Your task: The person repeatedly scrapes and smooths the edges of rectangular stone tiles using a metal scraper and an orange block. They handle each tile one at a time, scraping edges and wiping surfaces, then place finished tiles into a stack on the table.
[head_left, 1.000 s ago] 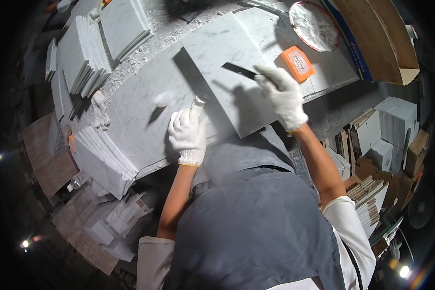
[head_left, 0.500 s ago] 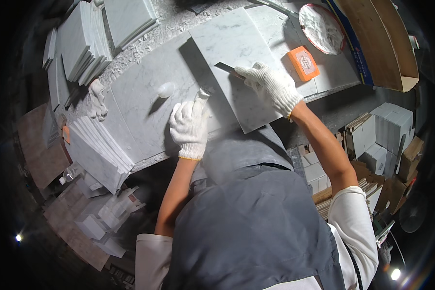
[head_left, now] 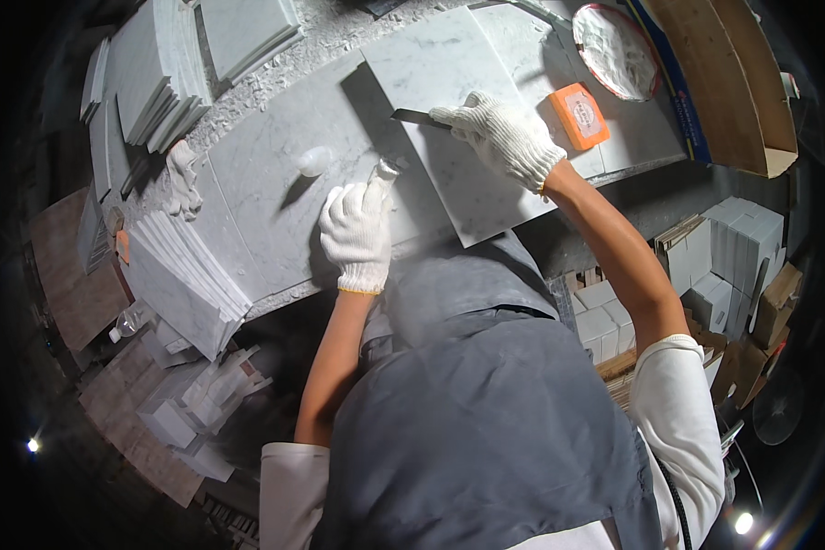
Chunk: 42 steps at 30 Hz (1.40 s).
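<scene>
Open tabletop (head_left: 266, 183) btwn left hand (head_left: 357, 234) and tile stacks (head_left: 156, 73), only a small clear lump (head_left: 313, 160) there. Right side tight: orange block (head_left: 579, 116), round dish (head_left: 619, 50), cardboard box (head_left: 724, 82) crowd past right hand (head_left: 504, 137).

White marble tile (head_left: 449, 119) lies flat, seemingly.

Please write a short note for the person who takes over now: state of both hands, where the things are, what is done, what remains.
Left hand: gloved, resting on the lower edge of the marble tile, a small whitish object at its fingertips.
Right hand: gloved, holding a flat dark blade against the tile's surface.
The tile lies on the marble worktop; an orange block and a round dish sit to the right, tile stacks to the left.
Done and remaining: cannot tell; the tile surface shows no clear mark.
</scene>
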Each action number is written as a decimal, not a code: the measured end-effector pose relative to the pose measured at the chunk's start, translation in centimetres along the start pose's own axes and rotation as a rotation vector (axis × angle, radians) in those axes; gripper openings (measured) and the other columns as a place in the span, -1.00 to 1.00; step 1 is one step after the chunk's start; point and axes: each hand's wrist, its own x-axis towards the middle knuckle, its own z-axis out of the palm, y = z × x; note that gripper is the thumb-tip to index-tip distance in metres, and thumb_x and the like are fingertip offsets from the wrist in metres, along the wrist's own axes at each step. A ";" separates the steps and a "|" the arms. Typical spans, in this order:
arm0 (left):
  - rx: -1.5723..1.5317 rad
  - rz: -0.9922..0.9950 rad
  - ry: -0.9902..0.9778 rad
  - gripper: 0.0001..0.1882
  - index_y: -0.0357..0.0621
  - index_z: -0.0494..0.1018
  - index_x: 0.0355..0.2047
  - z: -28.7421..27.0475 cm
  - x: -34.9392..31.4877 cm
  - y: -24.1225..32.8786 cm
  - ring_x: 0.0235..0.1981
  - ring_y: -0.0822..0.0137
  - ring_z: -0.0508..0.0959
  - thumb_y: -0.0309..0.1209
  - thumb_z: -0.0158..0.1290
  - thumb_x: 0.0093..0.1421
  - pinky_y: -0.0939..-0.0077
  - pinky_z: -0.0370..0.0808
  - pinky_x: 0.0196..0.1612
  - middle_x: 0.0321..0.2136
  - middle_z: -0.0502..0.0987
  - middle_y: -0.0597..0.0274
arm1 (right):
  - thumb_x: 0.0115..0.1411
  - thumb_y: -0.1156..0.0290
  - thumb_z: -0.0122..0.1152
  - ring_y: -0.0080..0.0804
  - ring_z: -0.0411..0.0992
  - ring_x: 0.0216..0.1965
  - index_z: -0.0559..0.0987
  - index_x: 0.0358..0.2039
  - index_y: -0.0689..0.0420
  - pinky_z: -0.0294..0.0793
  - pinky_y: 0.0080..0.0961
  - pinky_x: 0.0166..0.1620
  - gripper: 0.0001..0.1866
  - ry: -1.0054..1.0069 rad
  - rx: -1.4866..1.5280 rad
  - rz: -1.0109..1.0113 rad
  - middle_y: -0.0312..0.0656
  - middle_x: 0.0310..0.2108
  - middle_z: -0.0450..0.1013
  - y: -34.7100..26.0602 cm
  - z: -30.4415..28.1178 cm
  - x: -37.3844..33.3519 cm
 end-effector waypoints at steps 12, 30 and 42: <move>-0.048 0.007 0.053 -0.66 0.16 0.62 -0.01 -0.1 0.3 0.2 0.12 0.16 0.48 -0.16 0.27 0.20 0.14 0.45 0.19 -0.06 0.56 0.34 | 0.37 0.40 0.02 -0.39 0.49 -0.08 0.36 0.37 -0.06 0.49 -0.50 -0.03 -0.45 -0.329 -0.126 -0.018 -0.26 -0.09 0.54 -0.2 -1.1 0.6; 0.062 0.046 0.191 -0.88 0.19 0.61 -0.27 -0.8 1.3 0.4 -0.13 0.25 0.57 -0.17 0.22 0.21 0.19 0.58 -0.09 -0.26 0.56 0.43 | 0.43 0.38 -0.09 -0.17 0.55 0.04 0.51 0.32 -0.13 0.51 -0.29 0.09 -0.51 -0.241 0.421 0.040 -0.14 0.12 0.52 3.9 2.1 1.2; 0.109 -0.011 0.174 -0.84 0.07 0.59 -0.23 -0.1 0.8 -0.7 -0.08 0.19 0.57 -0.23 0.16 0.22 0.16 0.54 -0.01 -0.26 0.58 0.35 | 0.34 0.45 0.08 -0.34 0.54 -0.03 0.46 0.36 -0.08 0.50 -0.44 0.04 -0.44 -0.457 0.439 0.299 -0.21 0.13 0.55 4.1 1.9 2.2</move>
